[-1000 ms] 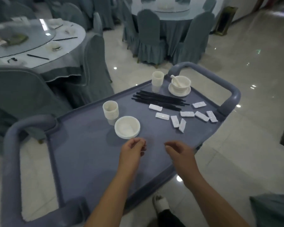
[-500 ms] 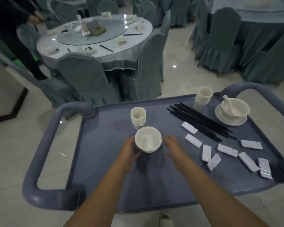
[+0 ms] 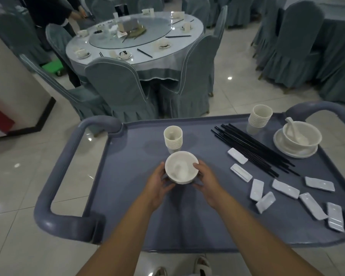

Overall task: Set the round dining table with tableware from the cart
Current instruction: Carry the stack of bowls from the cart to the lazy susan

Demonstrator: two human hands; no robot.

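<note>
Holding the stack of white bowls (image 3: 181,169) between both palms, you are at the very start of another trip: your left hand (image 3: 160,184) cups its left side and your right hand (image 3: 205,181) its right side, fingers curled around the wall, and whether the stack has left the cart (image 3: 127,196) or sits on it I cannot tell. The round dining table (image 3: 135,36) beyond the chairs already carries several place settings around its glass turntable, small bowls on saucers and a few pairs of dark chopsticks, though the near edge looks sparser than the far side. Plenty remains on the cart, so I judge the job roughly midway at best. One stack of cups (image 3: 173,138) stands just behind the bowls, a second stack of cups (image 3: 259,118) sits at the far right, the black chopsticks (image 3: 253,150) lie in a bundle, the white chopstick rests (image 3: 285,189) are scattered along the right side, and a bowl with spoon on a saucer (image 3: 299,137) waits in the corner. All of that has yet to cross over.
</note>
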